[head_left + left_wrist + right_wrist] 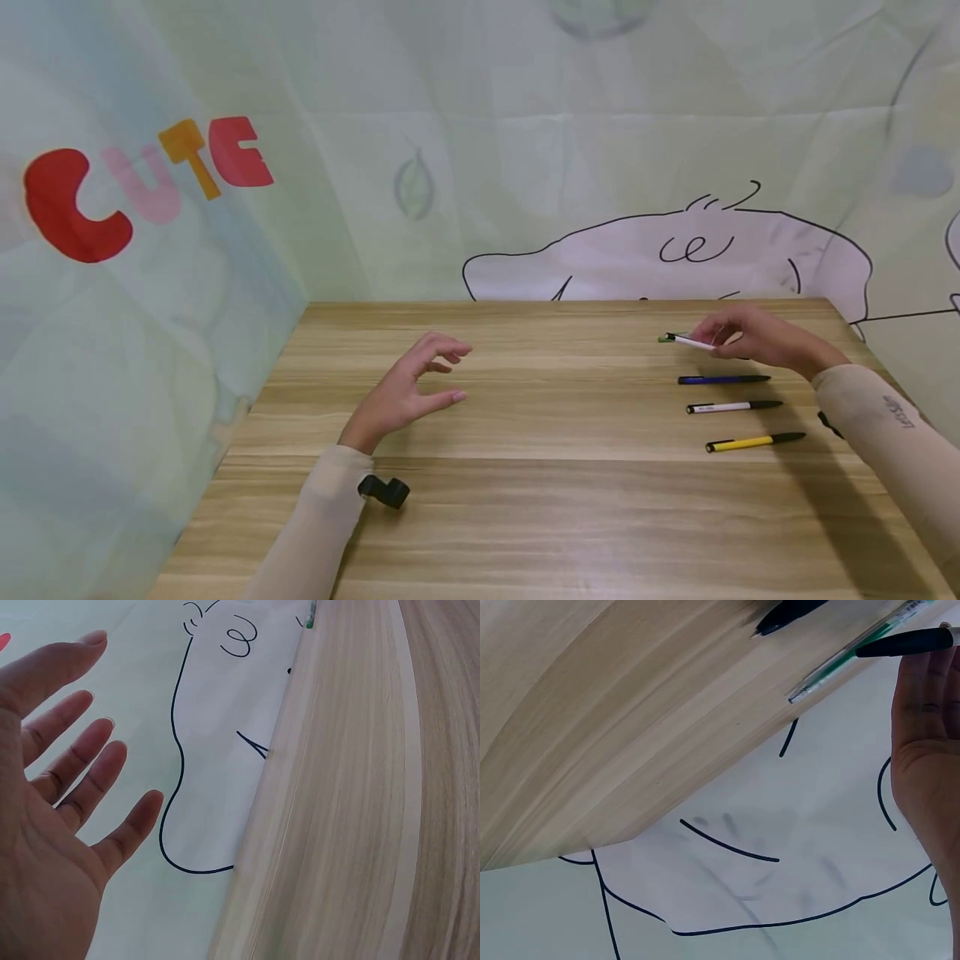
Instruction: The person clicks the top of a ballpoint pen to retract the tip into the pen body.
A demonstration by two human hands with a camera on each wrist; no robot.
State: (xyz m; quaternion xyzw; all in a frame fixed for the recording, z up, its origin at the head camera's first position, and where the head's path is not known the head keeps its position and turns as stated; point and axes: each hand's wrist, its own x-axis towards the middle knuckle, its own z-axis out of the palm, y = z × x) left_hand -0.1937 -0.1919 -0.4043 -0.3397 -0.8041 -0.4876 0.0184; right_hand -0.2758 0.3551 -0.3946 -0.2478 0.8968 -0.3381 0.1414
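Observation:
My right hand pinches a white pen with a black grip between thumb and fingers, low over the far right of the table. Just beyond it lies a clear pen with green ink, mostly covered by the hand and the held pen in the head view. Nearer to me, a blue pen, a second white pen and a yellow pen lie in a column, roughly parallel. My left hand hovers over the left part of the table, fingers loosely bent, holding nothing.
The wood-grain table ends at a back edge against a pale printed curtain, which also runs along the left side. A black wrist strap piece sticks out from the left sleeve.

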